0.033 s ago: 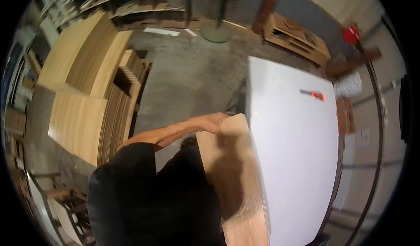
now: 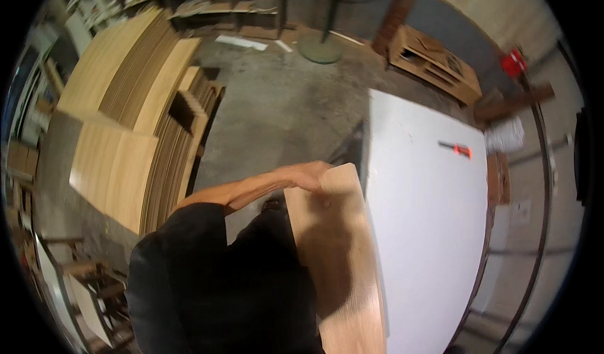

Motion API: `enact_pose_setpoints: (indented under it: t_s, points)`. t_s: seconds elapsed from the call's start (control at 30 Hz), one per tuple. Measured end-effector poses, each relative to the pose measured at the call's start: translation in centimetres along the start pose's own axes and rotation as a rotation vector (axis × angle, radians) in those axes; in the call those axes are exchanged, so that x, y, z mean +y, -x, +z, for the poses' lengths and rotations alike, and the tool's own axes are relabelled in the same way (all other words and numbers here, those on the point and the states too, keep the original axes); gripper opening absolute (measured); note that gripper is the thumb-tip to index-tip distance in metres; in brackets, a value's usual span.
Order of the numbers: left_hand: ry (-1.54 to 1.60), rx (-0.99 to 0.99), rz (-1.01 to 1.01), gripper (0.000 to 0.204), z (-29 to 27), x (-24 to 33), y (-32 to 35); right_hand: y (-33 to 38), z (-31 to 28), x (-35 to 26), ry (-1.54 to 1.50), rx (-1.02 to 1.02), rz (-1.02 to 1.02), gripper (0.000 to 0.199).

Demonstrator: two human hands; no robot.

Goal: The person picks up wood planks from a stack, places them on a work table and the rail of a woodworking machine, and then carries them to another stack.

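Note:
My left hand (image 2: 311, 175) grips the far end of a long, light wood-grain panel (image 2: 362, 278). The thumb side lies along the panel's corner, and part of the fingers is hidden at its edge. The panel lies close along my body, beside the left edge of a white-topped table (image 2: 428, 228). A dark shadow falls across its face, and a small round mark shows near the held end. My right hand is not in view. On the far part of the white top rests a slim tool with an orange-red and black handle (image 2: 462, 151).
Stacks of wood-grain panels (image 2: 113, 171) stand on the left. Behind are loaded shelves (image 2: 220, 9), a fan's round base (image 2: 319, 50) and white strips (image 2: 240, 43) on the floor. A low wooden unit (image 2: 434, 64) stands far right, near a brown carton (image 2: 499, 178).
The view has shifted slightly, so the table, tool and stacks sit a little differently in the picture. My left hand keeps its hold on the panel.

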State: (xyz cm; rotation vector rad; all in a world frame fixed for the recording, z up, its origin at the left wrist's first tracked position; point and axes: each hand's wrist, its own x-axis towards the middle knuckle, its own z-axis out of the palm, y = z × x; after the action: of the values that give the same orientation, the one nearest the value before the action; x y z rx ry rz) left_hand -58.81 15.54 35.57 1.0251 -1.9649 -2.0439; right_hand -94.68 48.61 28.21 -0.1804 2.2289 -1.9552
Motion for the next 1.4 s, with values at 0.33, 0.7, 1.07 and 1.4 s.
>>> enact_pose_setpoints:
  t_s: [0.33, 0.7, 1.07, 1.4]
  points:
    - [0.185, 0.486, -0.036, 0.053, -16.2, -7.2, 11.4, 1.8, 23.5, -5.6, 0.13, -0.457, -0.025, 0.068]
    - [0.833, 1.148, -0.008, 0.079, -18.6, -17.4, 27.1, 5.4, 47.9, -10.3, 0.29, -0.965, -0.054, 0.07]
    - [1.048, 1.713, -0.256, 0.07, -17.7, -23.8, 29.0, 16.8, 81.7, -11.3, 0.498, -1.584, 0.067, 0.068]
    - [1.223, 2.029, -0.222, 0.078, -19.2, -26.7, 31.6, 38.6, 98.4, -5.9, 0.723, -1.927, 0.008, 0.072]
